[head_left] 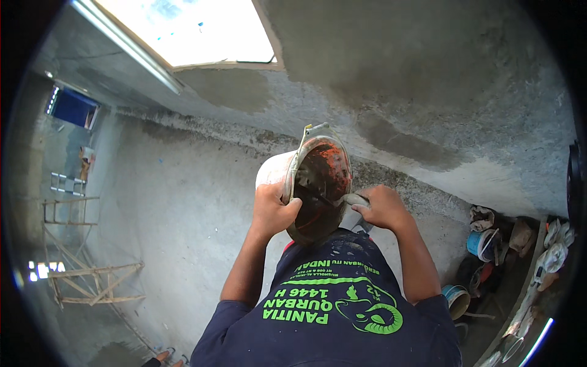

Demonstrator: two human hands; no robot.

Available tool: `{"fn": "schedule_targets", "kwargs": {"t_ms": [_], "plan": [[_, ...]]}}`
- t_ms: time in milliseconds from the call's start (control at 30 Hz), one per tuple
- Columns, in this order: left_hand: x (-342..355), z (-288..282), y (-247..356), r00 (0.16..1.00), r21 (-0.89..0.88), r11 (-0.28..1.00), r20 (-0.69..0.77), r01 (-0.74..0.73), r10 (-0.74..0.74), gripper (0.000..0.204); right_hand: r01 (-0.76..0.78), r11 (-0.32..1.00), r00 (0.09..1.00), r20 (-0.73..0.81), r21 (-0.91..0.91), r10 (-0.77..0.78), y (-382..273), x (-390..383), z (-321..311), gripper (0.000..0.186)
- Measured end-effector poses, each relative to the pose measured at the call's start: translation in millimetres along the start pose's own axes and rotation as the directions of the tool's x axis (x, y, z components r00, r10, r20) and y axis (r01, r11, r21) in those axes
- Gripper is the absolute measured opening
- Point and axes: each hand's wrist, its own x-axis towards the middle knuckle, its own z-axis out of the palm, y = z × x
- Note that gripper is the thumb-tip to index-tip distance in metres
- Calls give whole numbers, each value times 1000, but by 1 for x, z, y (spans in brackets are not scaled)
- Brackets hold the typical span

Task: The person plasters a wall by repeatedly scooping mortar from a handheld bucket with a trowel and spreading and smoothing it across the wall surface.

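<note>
In the head view, a pale plastic bucket (274, 171) is held tilted, its orange-stained inside showing dark grey wet material. My left hand (272, 211) is closed on the bucket's left rim, thumb inside. My right hand (385, 208) is closed around a grey, grimy handle (354, 199) at the bucket's right side; the tool's head is partly hidden, and I cannot tell its shape. Below the bucket is my dark printed T-shirt (324, 281).
A plastered wall (428, 73) with a bright opening (214, 30) rises ahead, above a concrete floor (177, 196). Wooden frames (98, 269) stand at left. Buckets (479, 243), sacks (521, 235) and clutter lie at right. Part of another person (162, 356) shows at lower left.
</note>
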Motion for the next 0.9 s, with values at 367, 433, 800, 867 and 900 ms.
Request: {"fn": "schedule_targets", "kwargs": {"t_ms": [367, 433, 800, 867, 900], "plan": [[39, 73, 57, 1000, -24, 999, -18, -26, 25, 23, -229, 643, 973, 188, 730, 133, 144, -31, -10, 37], [44, 86, 62, 1000, 4, 1000, 9, 15, -15, 18, -257, 479, 966, 222, 839, 129, 167, -44, -11, 34], [62, 150, 65, 996, -45, 995, 18, 85, -85, 19, -143, 25, 980, 138, 989, 146, 268, -116, 10, 32], [70, 151, 66, 995, -55, 993, 25, 100, -99, 22, -56, -85, 991, 65, 995, 116, 273, -123, 12, 34], [74, 151, 65, 996, -39, 995, -2, 87, -88, 25, -131, 69, 959, 109, 989, 261, 271, -126, 12, 41]]}}
